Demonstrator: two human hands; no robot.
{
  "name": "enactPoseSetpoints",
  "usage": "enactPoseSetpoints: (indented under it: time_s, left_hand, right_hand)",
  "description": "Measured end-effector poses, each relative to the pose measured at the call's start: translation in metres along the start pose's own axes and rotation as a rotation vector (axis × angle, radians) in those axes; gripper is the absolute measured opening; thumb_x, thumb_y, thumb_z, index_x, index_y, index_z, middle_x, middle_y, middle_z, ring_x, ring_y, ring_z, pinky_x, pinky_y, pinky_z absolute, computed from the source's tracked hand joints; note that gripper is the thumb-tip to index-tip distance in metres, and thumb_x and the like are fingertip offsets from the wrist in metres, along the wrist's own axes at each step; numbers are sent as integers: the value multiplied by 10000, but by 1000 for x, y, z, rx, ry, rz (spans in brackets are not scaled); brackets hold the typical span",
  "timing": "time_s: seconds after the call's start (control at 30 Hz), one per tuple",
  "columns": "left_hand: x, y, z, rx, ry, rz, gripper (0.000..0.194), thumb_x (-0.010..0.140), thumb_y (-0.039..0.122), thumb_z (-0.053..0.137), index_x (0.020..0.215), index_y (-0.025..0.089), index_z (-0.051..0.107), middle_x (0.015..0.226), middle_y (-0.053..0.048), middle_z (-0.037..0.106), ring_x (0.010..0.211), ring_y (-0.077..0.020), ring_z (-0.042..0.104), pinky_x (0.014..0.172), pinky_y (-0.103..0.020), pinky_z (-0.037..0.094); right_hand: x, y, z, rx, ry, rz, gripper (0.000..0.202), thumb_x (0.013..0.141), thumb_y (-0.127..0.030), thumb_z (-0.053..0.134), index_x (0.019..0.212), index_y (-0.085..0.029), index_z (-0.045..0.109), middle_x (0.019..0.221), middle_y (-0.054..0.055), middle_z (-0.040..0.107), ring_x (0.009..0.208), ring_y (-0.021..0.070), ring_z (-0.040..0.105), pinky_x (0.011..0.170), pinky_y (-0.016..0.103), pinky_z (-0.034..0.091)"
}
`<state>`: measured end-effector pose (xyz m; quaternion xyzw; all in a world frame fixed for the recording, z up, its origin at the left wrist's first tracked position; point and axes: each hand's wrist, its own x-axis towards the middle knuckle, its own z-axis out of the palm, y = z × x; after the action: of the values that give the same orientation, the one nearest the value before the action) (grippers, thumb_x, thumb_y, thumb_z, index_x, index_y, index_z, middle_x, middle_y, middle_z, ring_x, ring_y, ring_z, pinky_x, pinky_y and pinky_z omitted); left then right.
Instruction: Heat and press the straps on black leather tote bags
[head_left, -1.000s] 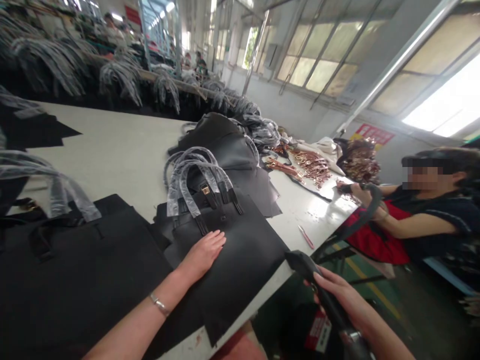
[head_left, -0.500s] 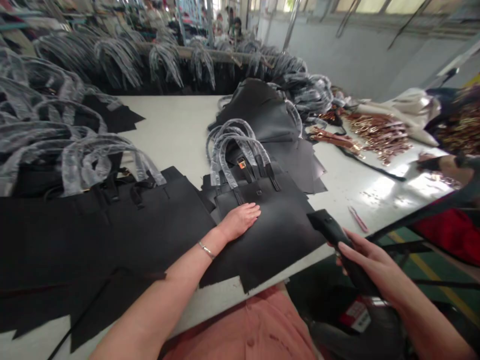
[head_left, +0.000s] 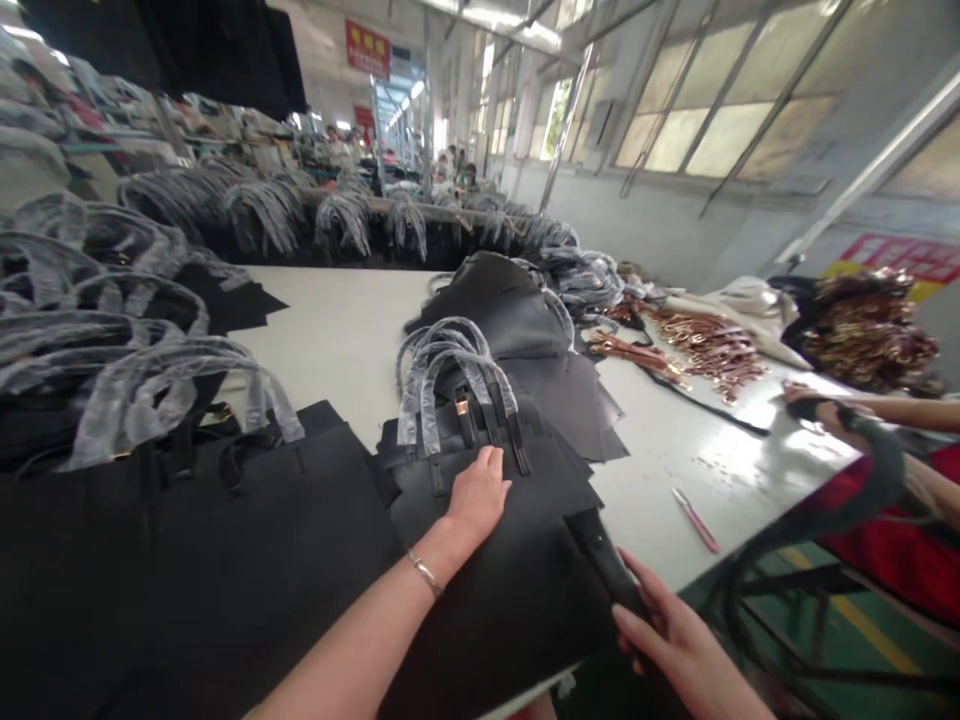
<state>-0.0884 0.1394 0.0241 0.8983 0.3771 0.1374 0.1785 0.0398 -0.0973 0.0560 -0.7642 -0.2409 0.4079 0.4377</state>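
My left hand (head_left: 478,492) lies on a black leather bag panel (head_left: 510,570), fingers stretched out just below the bag's top edge. Above it rise looped handles (head_left: 450,375) wrapped in clear plastic, with a small gold clasp (head_left: 462,407) between them. In my right hand (head_left: 664,630) is a black handheld tool (head_left: 606,562) with a flat, nozzle-like head. Its head is over the right side of the panel; whether it touches cannot be made out. The tool's lower end is hidden by my hand and the dark background.
More black bag pieces (head_left: 285,560) with wrapped handles cover the left. Behind the panel lies another black leather stack (head_left: 487,300). A pink-handled small tool (head_left: 696,520) and brown straps (head_left: 705,345) lie on the white table (head_left: 337,310). A co-worker's arm (head_left: 900,410) reaches in from the right.
The view has tilted up. My left hand has slid toward the handles. My right hand has brought the black tool left, over the panel's right side.
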Motion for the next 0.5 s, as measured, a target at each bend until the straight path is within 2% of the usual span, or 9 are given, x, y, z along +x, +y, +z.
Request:
enactPoseSetpoints:
  time_s: [0.13,0.23,0.3,0.4,0.5]
  left_hand:
    - [38,18,14,-10,-7,-96,436,845,294,639,1222,167,460,1247,-119,506,1020,-234,627,814,-299,513]
    - [52,24,21,-5,-20,-162,441,805,346,684,1146,156,479,1181,-121,517,968,-250,641,765,-316,513]
    - [53,26,25,-6,-29,-178,440,786,375,697,1100,152,484,1143,-113,528,971,-255,637,759,-318,504]
    - [42,30,28,-20,-68,-145,408,784,401,688,1057,170,490,1102,-83,546,976,-241,628,770,-311,482]
    - [25,33,28,-32,-122,-110,364,797,394,665,1044,194,489,1102,-57,551,951,-218,628,767,-299,462]
  right_hand:
    - [8,16,-3,24,12,-33,873,672,-565,684,1424,-222,403,864,55,682,635,211,607,494,290,477]
    - [12,22,-9,57,17,-35,847,678,-548,693,1412,-225,420,812,38,669,641,208,609,501,287,481]
    - [17,21,-12,91,24,-39,860,688,-526,695,1427,-209,389,737,11,638,632,198,600,495,277,480]
    - [29,9,-18,133,-6,-35,824,744,-488,658,1442,-193,334,619,-44,563,544,154,559,451,238,451]
    - [48,-12,-23,138,-109,-16,597,791,-438,617,1325,-223,462,671,-49,558,485,104,536,403,192,423]
